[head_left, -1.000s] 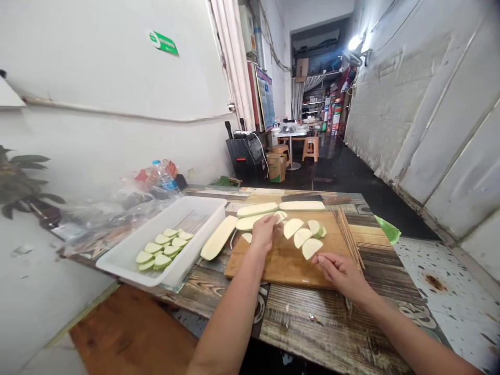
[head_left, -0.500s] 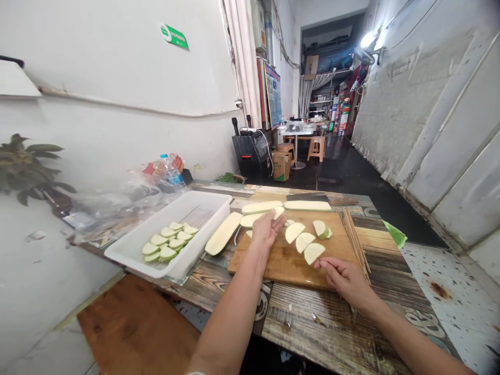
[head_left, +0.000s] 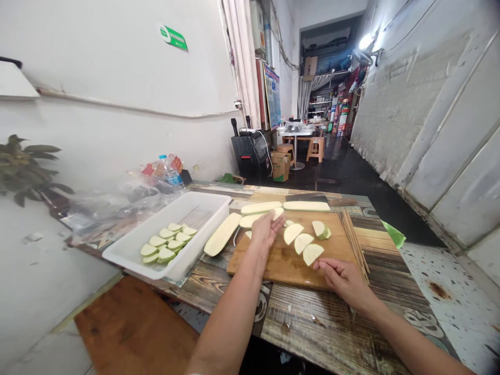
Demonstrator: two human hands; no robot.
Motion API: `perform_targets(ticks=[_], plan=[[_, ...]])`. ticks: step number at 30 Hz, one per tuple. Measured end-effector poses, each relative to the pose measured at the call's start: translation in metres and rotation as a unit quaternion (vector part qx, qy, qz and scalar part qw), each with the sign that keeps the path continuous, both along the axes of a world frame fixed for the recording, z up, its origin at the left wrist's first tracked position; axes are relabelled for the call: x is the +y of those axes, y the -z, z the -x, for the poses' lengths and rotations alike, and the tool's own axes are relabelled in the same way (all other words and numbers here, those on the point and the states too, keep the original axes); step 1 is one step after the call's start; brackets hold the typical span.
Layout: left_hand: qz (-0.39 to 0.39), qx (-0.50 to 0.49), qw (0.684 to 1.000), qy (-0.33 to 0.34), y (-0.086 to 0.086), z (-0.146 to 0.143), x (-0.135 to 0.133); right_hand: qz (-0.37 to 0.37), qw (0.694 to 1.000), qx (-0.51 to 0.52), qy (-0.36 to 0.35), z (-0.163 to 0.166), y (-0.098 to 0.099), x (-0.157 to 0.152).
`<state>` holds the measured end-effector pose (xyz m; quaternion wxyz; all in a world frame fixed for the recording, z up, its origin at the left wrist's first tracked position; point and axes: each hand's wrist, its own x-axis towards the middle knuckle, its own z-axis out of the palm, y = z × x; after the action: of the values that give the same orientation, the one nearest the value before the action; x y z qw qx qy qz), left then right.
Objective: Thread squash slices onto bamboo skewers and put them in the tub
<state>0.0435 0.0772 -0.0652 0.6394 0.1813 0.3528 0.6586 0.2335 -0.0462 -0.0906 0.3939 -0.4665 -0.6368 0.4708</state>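
My left hand lies over the far left of the wooden cutting board, fingers stretched out, its tips by a long pale green vegetable strip. My right hand rests at the board's near edge with its fingers pressed together, the tips touching the nearest half-round slice. Whether it holds anything is hidden. More slices lie mid-board, and other long strips at its far edge.
A white tray holding several green-edged slices stands to the left, with a long strip leaning on it. Bamboo skewers lie right of the board. Bottles and plastic bags are by the wall; a green scrap sits far right.
My left hand has uncurled from the slices and now has its fingers stretched out. My right hand has hardly moved. The view has shifted slightly.
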Motion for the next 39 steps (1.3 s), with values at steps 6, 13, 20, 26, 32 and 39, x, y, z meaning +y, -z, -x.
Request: perform_targets(ticks=[6,13,20,26,32,39], plan=[[-0.008,0.016,1.0,0.002,-0.003,-0.001,-0.003,0.008,1.0,0.002,0.001,0.001,-0.001,0.0],[-0.018,0.018,1.0,0.003,-0.004,-0.004,-0.004,0.005,1.0,-0.009,0.01,0.0,0.001,-0.001],[-0.018,0.038,0.999,0.005,-0.008,-0.006,-0.008,0.0,1.0,-0.014,0.013,0.003,-0.002,-0.001],[-0.017,0.047,0.999,0.016,-0.01,-0.008,-0.011,-0.008,1.0,-0.009,0.009,0.003,0.0,-0.001],[-0.041,0.047,0.998,0.02,-0.009,-0.011,-0.013,0.003,1.0,0.0,0.018,0.005,-0.003,-0.002],[-0.036,0.044,0.998,0.021,-0.014,-0.017,-0.018,0.004,1.0,0.0,0.022,0.008,-0.008,-0.003]])
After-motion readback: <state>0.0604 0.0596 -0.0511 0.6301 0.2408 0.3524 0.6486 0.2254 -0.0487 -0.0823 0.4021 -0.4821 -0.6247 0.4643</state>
